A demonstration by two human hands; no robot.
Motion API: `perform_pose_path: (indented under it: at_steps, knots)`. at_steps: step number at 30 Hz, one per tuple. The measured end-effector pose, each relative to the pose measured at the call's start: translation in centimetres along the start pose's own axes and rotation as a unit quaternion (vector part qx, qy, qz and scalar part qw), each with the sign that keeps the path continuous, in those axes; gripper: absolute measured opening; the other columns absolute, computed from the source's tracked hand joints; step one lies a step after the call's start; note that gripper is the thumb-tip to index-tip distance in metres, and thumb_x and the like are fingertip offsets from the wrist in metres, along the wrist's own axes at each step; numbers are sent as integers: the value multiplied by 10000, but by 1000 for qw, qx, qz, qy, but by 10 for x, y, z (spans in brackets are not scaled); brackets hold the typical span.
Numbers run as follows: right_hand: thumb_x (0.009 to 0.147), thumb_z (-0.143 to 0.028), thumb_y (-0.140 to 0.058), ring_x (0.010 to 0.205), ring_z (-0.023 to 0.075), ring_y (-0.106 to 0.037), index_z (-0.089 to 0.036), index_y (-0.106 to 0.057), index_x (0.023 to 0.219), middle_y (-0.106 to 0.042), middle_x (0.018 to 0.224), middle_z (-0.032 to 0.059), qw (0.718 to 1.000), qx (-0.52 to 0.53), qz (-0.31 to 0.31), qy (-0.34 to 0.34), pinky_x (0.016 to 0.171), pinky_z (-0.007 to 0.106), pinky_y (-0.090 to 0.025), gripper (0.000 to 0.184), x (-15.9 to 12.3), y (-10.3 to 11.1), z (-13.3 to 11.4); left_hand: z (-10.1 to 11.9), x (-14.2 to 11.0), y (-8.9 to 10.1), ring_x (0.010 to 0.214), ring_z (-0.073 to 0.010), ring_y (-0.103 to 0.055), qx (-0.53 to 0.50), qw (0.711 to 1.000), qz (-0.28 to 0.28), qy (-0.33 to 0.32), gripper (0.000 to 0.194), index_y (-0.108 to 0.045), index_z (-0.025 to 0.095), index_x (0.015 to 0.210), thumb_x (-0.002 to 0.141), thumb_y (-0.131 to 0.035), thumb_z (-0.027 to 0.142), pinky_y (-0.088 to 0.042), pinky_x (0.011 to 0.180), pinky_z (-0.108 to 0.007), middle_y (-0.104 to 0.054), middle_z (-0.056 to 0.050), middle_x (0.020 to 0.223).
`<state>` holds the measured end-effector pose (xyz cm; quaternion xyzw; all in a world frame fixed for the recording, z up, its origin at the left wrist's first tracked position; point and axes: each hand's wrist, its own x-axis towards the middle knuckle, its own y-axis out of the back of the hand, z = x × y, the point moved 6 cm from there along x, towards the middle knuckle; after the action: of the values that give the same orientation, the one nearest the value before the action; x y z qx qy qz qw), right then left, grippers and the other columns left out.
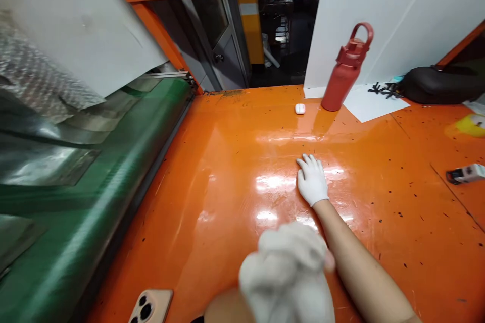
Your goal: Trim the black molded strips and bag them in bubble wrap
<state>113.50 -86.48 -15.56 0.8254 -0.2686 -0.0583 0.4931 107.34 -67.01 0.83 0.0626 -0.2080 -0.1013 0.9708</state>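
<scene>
My left hand [290, 267], in a white glove, is raised close to the camera at the bottom centre and somewhat blurred. Its fingers are curled in, and anything inside them is hidden from view. A pinkish tip shows at its right side. My right hand [312, 181], also white-gloved, lies flat on the glossy orange table [220, 176] with fingers stretched out and nothing under it that I can see. Beyond the right hand are a small white case [299, 109] and a red water bottle [346, 70] standing upright.
A green conveyor belt [125, 161] carrying clear plastic pieces runs along the left. A phone [151, 305] lies at the front edge. To the right are a white sheet [373, 106], a black case [441, 85], a blurred yellow item [472, 125] and a small grey-white device [466, 174].
</scene>
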Motion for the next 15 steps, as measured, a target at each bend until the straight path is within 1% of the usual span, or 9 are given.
perform_pose_path:
  at_steps: [1,3,4,5,6,7,9,11,15]
  knots:
    - [1002,-225,-415,1571,339,-367,-163,-679,1382,-524,1614,130,1000,16,-4,-8,1332,589,-219,467,0,0,1,-3,11,-11,515,-267,-552,-64,996,43,-38,358,-615,386,808,1032,-337,344,-561,472,-442,-533,-23,596]
    - [1009,-234,-410,1574,315,-369,-182,-692,1356,-549,1596,112,998,59,-11,-21,1349,569,-182,450,1,0,3,-26,30,-37,730,-235,-671,-115,985,78,-103,232,-653,355,986,1022,-446,257,-616,678,-425,-683,-25,811]
    - [1015,-244,-405,1568,299,-384,-188,-697,1345,-575,1571,106,996,85,-11,-28,1353,556,-177,444,1,1,5,-45,38,-51,848,-229,-699,-94,986,71,-117,205,-669,323,1046,1002,-495,223,-620,781,-423,-715,-38,921]
    - [1018,-254,-402,1556,286,-407,-191,-698,1338,-605,1539,103,993,109,-8,-34,1355,545,-183,440,1,1,7,-68,45,-67,946,-231,-706,-37,991,43,-119,194,-686,285,1048,984,-522,204,-612,867,-424,-724,-56,990]
    - [1016,-259,-406,1539,277,-433,-190,-696,1339,-631,1509,101,991,129,-4,-41,1354,537,-197,440,2,2,8,-95,52,-77,1056,-259,-696,8,996,34,-83,197,-697,247,1073,976,-527,224,-584,974,-469,-731,-94,1084]
    - [1006,-259,-416,1524,272,-453,-188,-690,1348,-650,1487,100,988,144,2,-46,1350,532,-215,443,2,2,10,-121,57,-88,1160,-285,-672,45,998,-3,-37,234,-700,214,1132,959,-544,241,-543,1064,-506,-723,-129,1185]
    - [978,-246,-444,1513,266,-469,-189,-673,1380,-658,1479,93,986,159,11,-50,1350,525,-228,466,1,3,10,-161,62,-103,1237,-298,-643,72,994,-67,46,307,-694,169,1197,952,-524,243,-493,1141,-523,-702,-164,1276]
    - [959,-226,-446,1523,252,-460,-196,-649,1423,-640,1507,82,986,161,10,-45,1361,513,-210,507,1,2,9,-178,61,-110,1254,-283,-640,68,987,-115,93,345,-687,162,1237,964,-487,229,-480,1166,-505,-700,-158,1306]
    - [982,-257,-427,1550,249,-428,-180,-607,1490,-592,1561,99,987,152,-1,-49,1372,504,-183,545,0,1,8,-176,60,-111,1264,-270,-643,64,983,-128,117,382,-686,176,1281,968,-468,205,-482,1175,-482,-701,-140,1328]
